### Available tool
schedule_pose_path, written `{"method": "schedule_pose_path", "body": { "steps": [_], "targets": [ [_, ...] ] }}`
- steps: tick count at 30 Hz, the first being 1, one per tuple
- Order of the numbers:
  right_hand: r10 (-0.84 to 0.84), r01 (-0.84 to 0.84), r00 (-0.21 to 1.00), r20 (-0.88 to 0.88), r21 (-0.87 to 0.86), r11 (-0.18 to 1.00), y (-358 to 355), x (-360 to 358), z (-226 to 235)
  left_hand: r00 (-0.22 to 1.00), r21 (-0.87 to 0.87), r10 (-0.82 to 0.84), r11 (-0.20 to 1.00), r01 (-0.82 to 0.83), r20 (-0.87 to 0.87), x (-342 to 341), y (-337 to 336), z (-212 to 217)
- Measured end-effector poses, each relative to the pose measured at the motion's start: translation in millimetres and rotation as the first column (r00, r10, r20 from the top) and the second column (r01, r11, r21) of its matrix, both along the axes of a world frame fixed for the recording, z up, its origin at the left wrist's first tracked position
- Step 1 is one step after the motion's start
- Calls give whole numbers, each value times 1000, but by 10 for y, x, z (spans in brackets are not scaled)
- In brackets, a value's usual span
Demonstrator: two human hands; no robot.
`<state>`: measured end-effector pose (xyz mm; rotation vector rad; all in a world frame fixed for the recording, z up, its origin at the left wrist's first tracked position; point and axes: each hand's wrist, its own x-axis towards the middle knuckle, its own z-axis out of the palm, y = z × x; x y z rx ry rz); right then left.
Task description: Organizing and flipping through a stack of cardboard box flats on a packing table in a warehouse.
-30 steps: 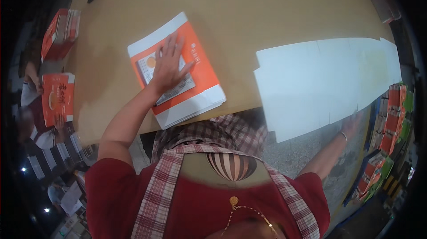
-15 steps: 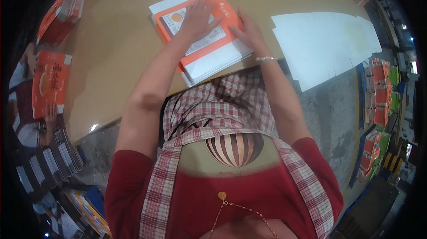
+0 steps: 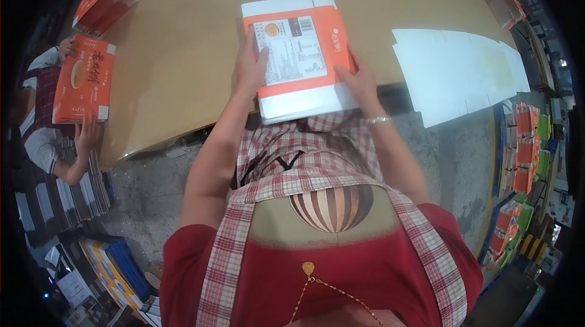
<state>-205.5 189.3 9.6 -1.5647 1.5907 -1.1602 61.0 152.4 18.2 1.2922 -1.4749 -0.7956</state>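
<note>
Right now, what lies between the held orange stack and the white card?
In the head view: the right hand, holding the stack, then brown tabletop before the white card.

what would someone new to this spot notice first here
Probably the orange-and-white stack at the near edge of the table, held between the left hand and right hand. Then the broad white sheeting on the right, jutting past that edge. At far left, a co-worker's hands touch an orange box.

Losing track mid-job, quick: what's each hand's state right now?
Left hand: closed on the left side of the orange-and-white cardboard stack, thumb on top.
Right hand: closed on its right side, thumb on top.
</note>
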Motion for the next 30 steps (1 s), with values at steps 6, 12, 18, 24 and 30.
{"method": "schedule_pose_path", "body": {
  "steps": [6, 12, 18, 24, 30],
  "targets": [
    [-69, 63, 992, -104, -61, 996, 288, 168, -67, 996, 15, -48, 999, 47, 72, 159, 124, -145],
    [11, -24, 970, 243, 53, 998, 497, 246, 95, 993, -5, -120, 993, 120, 23, 277, 250, 30],
    [27, -33, 997, 76, 72, 997, 592, 211, 102, 973, -16, -9, 1000, 13, 232, 217, 368, 5],
    [51, -47, 998, -29, 98, 994, 539, 195, 170, 996, -8, 1, 1000, -1, 94, 191, 416, -12],
    [56, -55, 998, -6, 87, 995, 576, 171, 234, 998, -71, -21, 997, 25, 52, 233, 457, 91]
  ]
}}
